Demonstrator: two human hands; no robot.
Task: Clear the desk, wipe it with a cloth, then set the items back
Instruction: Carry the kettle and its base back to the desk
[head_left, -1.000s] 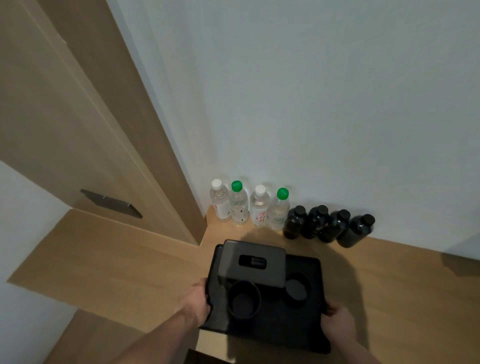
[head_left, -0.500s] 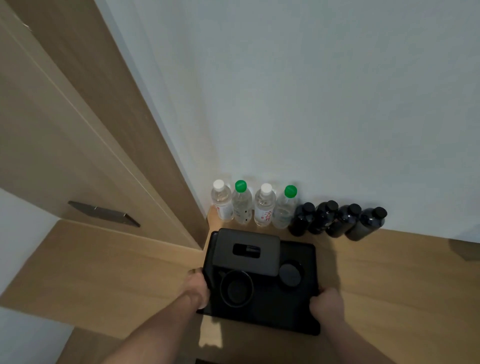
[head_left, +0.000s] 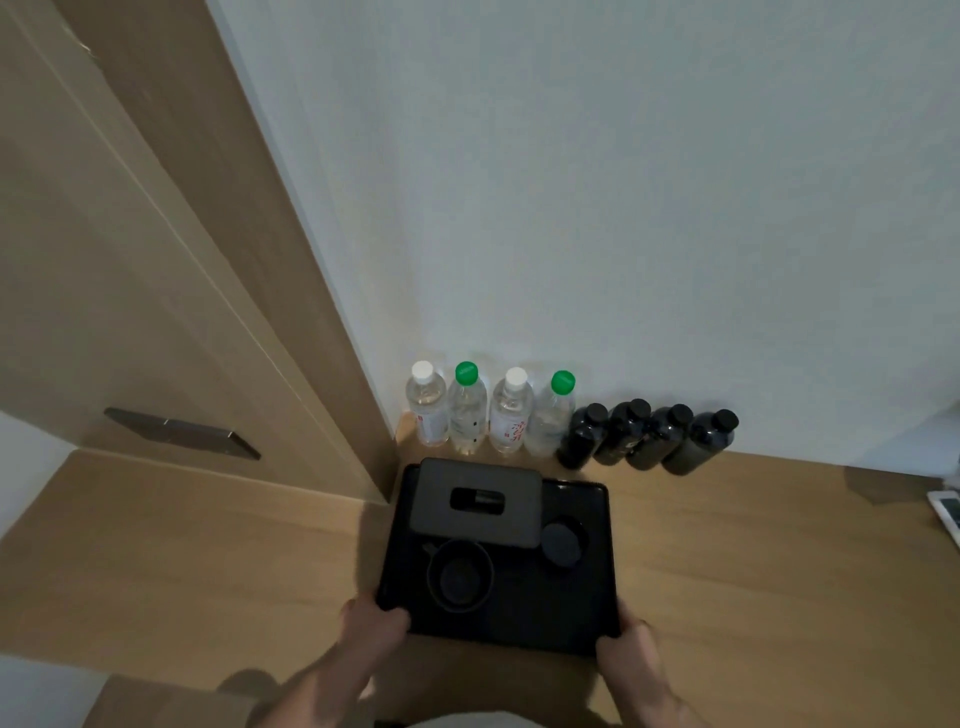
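Black tray (head_left: 550, 613) on the wooden desk (head_left: 753, 571), far edge near the row of bottles (head_left: 566, 421) along the wall. Left hand (head_left: 371, 621) and right hand (head_left: 626, 647) each closed on a near corner — fingers gripping the rim. On the tray: box (head_left: 480, 501), cup (head_left: 460, 574), lid (head_left: 561, 543).

**Black on pale wood**

The tray (head_left: 550, 618) is black, and the mug (head_left: 460, 576) and round lid (head_left: 561, 543) on it match. The box (head_left: 478, 501) is dark grey. The desk (head_left: 753, 571) is light brown wood grain. Four clear bottles (head_left: 488, 415) carry alternating white and green caps, two with red print on white labels. Four bottles (head_left: 647, 439) beside them are black, caps too. The wall (head_left: 623, 182) is plain white; the door panel (head_left: 130, 234) is tan wood with a dark metal handle (head_left: 182, 431).
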